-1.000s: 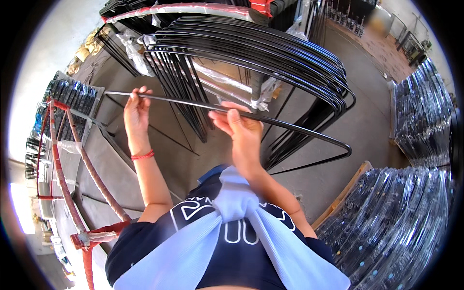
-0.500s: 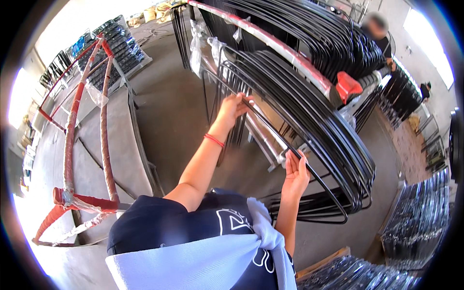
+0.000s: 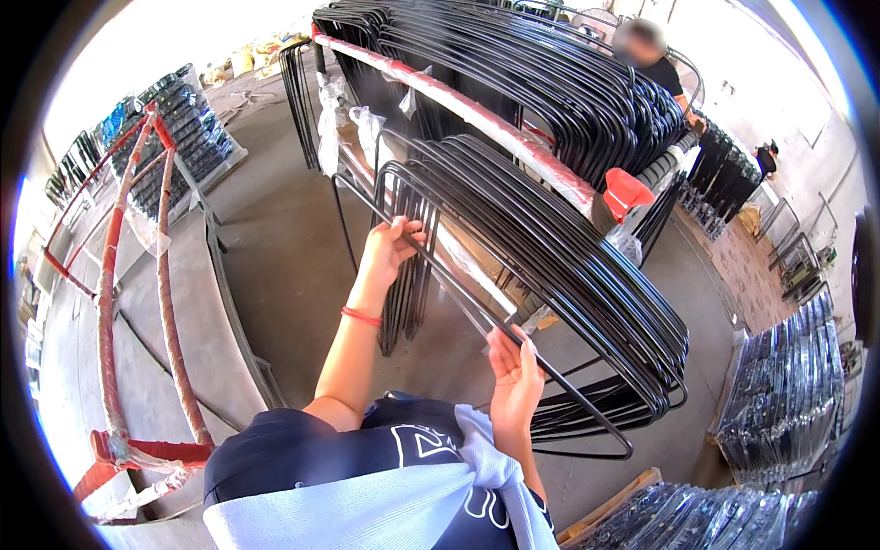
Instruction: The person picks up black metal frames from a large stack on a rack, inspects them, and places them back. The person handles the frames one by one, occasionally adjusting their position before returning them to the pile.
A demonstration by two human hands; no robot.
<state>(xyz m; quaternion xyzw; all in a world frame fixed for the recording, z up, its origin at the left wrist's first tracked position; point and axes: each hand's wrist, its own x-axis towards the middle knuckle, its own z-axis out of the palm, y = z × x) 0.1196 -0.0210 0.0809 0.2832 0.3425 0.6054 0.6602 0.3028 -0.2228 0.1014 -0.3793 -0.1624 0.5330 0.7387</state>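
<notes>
My left hand (image 3: 392,249) curls around the upper stretch of a black bent-tube metal frame (image 3: 588,404). Lower along the same tube, my right hand (image 3: 515,378) grips it with the palm turned up and the thumb on top. The frame slants down from upper left to lower right, its rounded lower corner hanging beside the stack. Just beyond it, many similar black tube frames (image 3: 577,275) hang close together in a row. Part of the held frame overlaps those behind, so its full outline is hard to follow.
A red plastic-wrapped rack bar (image 3: 458,96) with a red end piece (image 3: 627,194) runs behind the row, with more black frames beyond. At left stands a red-wrapped stand (image 3: 110,321). Wrapped stacks (image 3: 779,403) are at right. A person (image 3: 662,78) stands at the far side.
Both hands have drawn the held frame slightly toward me, and the gap between it and the hanging row looks wider. The whole view has also shifted, moving the scene left and down.
</notes>
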